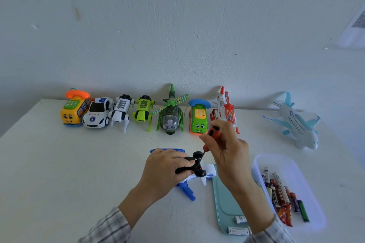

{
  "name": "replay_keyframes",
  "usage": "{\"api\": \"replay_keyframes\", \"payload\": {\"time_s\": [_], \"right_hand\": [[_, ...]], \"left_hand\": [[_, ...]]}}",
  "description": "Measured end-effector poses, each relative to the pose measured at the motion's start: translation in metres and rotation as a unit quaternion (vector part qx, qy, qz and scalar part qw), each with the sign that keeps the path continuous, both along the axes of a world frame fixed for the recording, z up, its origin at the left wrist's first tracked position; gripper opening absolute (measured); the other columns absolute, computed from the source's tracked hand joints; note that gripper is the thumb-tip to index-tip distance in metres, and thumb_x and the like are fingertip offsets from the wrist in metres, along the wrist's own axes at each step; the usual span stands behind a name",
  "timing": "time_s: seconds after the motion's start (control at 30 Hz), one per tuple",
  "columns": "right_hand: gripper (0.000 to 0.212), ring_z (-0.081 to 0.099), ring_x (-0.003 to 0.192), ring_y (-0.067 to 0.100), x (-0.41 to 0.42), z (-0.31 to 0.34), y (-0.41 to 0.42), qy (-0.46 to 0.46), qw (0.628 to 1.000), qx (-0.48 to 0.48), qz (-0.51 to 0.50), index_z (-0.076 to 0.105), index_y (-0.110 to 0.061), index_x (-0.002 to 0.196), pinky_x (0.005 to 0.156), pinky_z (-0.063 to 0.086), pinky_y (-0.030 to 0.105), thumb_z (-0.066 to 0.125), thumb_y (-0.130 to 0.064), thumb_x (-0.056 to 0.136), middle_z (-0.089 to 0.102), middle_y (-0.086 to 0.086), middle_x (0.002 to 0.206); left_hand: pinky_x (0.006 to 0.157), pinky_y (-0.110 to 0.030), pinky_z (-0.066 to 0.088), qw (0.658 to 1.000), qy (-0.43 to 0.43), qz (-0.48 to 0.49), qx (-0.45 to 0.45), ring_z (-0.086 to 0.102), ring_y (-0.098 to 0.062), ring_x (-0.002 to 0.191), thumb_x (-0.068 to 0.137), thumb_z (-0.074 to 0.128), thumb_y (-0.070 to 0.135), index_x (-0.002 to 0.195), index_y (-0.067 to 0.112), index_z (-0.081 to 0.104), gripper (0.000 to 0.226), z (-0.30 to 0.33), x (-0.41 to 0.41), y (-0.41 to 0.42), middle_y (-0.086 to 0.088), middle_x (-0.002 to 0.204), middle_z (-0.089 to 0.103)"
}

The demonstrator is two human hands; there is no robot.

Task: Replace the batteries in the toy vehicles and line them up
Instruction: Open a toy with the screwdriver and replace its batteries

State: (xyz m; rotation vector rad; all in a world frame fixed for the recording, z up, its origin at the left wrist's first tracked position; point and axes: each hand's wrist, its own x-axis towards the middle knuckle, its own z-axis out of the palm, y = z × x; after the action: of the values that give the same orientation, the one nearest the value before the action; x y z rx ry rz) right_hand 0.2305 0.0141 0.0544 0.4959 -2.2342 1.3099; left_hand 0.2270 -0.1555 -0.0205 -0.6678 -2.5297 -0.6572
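Left hand (164, 165) gripping upturned blue-white helicopter (197, 175); right hand (227, 148), at two o'clock, pinching screwdriver (212, 137), tip angled toward seven o'clock into underside.

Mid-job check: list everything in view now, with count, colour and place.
Toys lined at wall: 7, from left: yellow bus phone, white police car, white robot dog, green robot dog, green helicopter, green car phone, red-white helicopter.
Airliner toy: 1, white-blue, far right.
Blue-white toy: 1, upturned, centre.
Screwdriver: 1, orange-black, over that toy.
Clear tray: 1, holding loose batteries.
Teal lid: 1, with two white batteries.
Left hand: grips toy.
Right hand: holds screwdriver.
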Motion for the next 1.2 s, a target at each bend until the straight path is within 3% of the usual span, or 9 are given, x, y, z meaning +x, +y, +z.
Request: {"api": "replay_keyframes", "payload": {"time_s": [0.17, 0.27, 0.4, 0.6, 0.73, 0.83, 1.0, 1.1, 1.2], "right_hand": [[0.031, 0.065, 0.091, 0.009, 0.001, 0.006, 0.003, 0.006, 0.998, -0.037, 0.052, 0.059, -0.023, 0.11, 0.08, 0.053, 0.019, 0.067, -0.014, 0.082, 0.062, -0.013, 0.115], [0.034, 0.069, 0.084, 0.009, 0.0, 0.005, 0.001, -0.005, 0.994, -0.075, 0.083, 0.06, -0.025, 0.101, 0.077, 0.057, 0.024, 0.071, -0.003, 0.077, 0.069, -0.003, 0.095], [0.028, 0.06, 0.065, 0.015, -0.007, 0.0, 0.004, 0.087, 0.992, -0.07, 0.063, 0.062, -0.018, 0.093, 0.061, 0.055, 0.025, 0.077, -0.009, 0.072, 0.055, 0.001, 0.076], [0.03, 0.067, 0.094, 0.021, -0.001, -0.001, 0.006, 0.015, 0.988, -0.1, 0.12, 0.064, -0.016, 0.102, 0.08, 0.056, 0.035, 0.07, 0.0, 0.077, 0.063, 0.003, 0.115], [0.035, 0.07, 0.077, 0.015, -0.004, 0.006, 0.007, -0.015, 0.987, -0.113, 0.109, 0.066, -0.02, 0.095, 0.069, 0.059, 0.031, 0.08, -0.006, 0.066, 0.066, -0.006, 0.084], [0.035, 0.066, 0.07, 0.017, -0.008, 0.005, 0.003, 0.015, 0.989, -0.125, 0.077, 0.066, -0.019, 0.095, 0.065, 0.056, 0.026, 0.084, -0.016, 0.065, 0.06, -0.004, 0.079], [0.041, 0.065, 0.107, 0.016, -0.005, 0.006, 0.003, -0.033, 0.988, -0.107, 0.107, 0.068, -0.021, 0.108, 0.085, 0.055, 0.028, 0.073, 0.002, 0.075, 0.066, -0.005, 0.114], [0.041, 0.071, 0.08, 0.015, -0.009, 0.011, 0.005, -0.04, 0.988, -0.117, 0.09, 0.072, -0.018, 0.097, 0.073, 0.059, 0.03, 0.081, 0.006, 0.066, 0.071, 0.001, 0.084], [0.034, 0.065, 0.066, 0.018, -0.011, 0.012, 0.006, 0.018, 0.993, -0.093, 0.063, 0.068, -0.013, 0.092, 0.062, 0.057, 0.027, 0.084, -0.003, 0.063, 0.064, 0.007, 0.077]], "left_hand": [[0.067, -0.021, 0.043, 1.0, -0.009, 0.002, -0.008, 0.061, 0.002, 0.081, 0.078, 0.054, 0.055, 0.092, 0.037, 0.075, 0.031, -0.001, 0.0, -0.001, 0.021, 0.089, 0.071], [0.07, -0.017, 0.035, 1.0, -0.02, 0.002, -0.004, 0.061, 0.002, 0.081, 0.078, 0.054, 0.054, 0.092, 0.037, 0.075, 0.03, 0.0, -0.001, 0.0, 0.021, 0.09, 0.071], [0.07, -0.016, 0.032, 1.0, -0.016, 0.002, 0.007, 0.061, 0.002, 0.079, 0.077, 0.056, 0.053, 0.089, 0.037, 0.075, 0.028, 0.001, -0.001, 0.0, 0.022, 0.088, 0.07], [0.069, -0.018, 0.034, 1.0, -0.007, 0.003, 0.01, 0.062, 0.002, 0.078, 0.076, 0.056, 0.053, 0.088, 0.037, 0.076, 0.028, 0.0, -0.005, 0.0, 0.021, 0.086, 0.071], [0.067, -0.021, 0.039, 1.0, -0.003, 0.001, 0.013, 0.062, 0.002, 0.079, 0.076, 0.056, 0.053, 0.088, 0.036, 0.076, 0.028, 0.0, -0.005, 0.0, 0.021, 0.087, 0.071], [0.066, -0.022, 0.039, 1.0, -0.005, 0.006, 0.02, 0.062, 0.001, 0.078, 0.075, 0.057, 0.053, 0.087, 0.036, 0.076, 0.028, 0.0, -0.005, 0.0, 0.021, 0.087, 0.071], [0.067, -0.02, 0.037, 1.0, 0.0, 0.009, 0.015, 0.062, 0.001, 0.078, 0.076, 0.056, 0.054, 0.088, 0.036, 0.076, 0.029, 0.002, -0.007, 0.0, 0.02, 0.086, 0.071], [0.067, -0.02, 0.035, 1.0, 0.002, 0.004, 0.022, 0.061, -0.001, 0.077, 0.077, 0.057, 0.053, 0.087, 0.034, 0.076, 0.029, 0.001, -0.006, 0.0, 0.018, 0.086, 0.072], [0.066, -0.021, 0.035, 1.0, -0.006, 0.005, 0.028, 0.062, -0.001, 0.076, 0.076, 0.058, 0.054, 0.087, 0.035, 0.076, 0.029, 0.002, -0.006, 0.001, 0.019, 0.086, 0.071]]}}
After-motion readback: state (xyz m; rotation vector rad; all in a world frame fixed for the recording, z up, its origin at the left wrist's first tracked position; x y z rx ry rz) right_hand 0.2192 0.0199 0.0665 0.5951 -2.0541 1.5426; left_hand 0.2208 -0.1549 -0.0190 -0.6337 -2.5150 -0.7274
